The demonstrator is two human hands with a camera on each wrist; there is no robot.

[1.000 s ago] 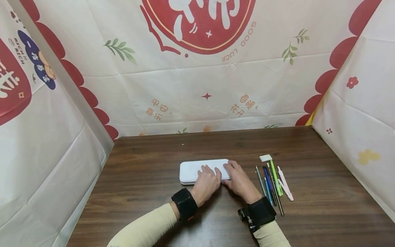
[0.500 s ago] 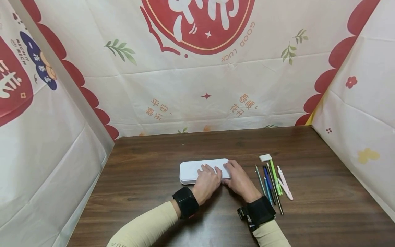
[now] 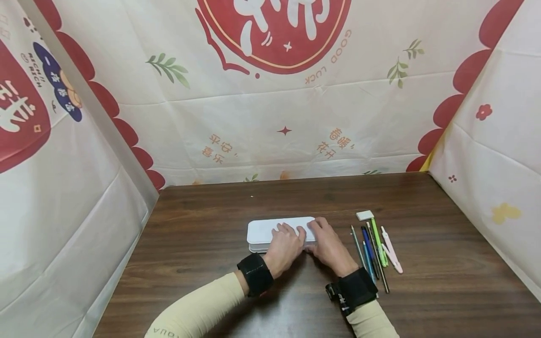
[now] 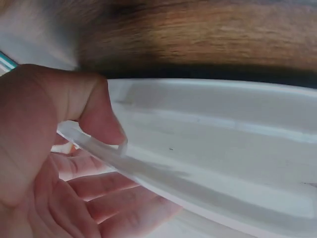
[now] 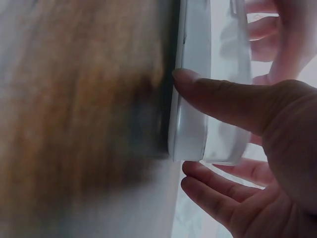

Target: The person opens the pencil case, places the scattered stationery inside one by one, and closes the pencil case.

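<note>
A white, long, flat pencil case (image 3: 258, 231) lies on the table, its front seam parted a little. My left hand (image 3: 283, 249) pinches the front edge of the lid (image 4: 143, 181), thumb at the rim and fingers spread over the top. From the left wrist, part of the pale inner side shows under that rim. At the case's right end, my right hand (image 3: 331, 251) holds it; in the right wrist view the thumb (image 5: 218, 99) presses the front wall of the base (image 5: 190, 126), and the fingers (image 5: 218, 191) lie round the end and top.
Right of the case lie a white eraser (image 3: 365, 215), several pencils and pens (image 3: 368, 249), a lime-green pen (image 3: 377, 240) and a pink compass (image 3: 392, 253). Printed cloth hangs behind the brown table (image 3: 203, 206) and along both sides.
The lid's front edge has risen slightly, so the case's front looks thicker with a gap along it. Both hands stay nearly in place; the stationery has not moved.
</note>
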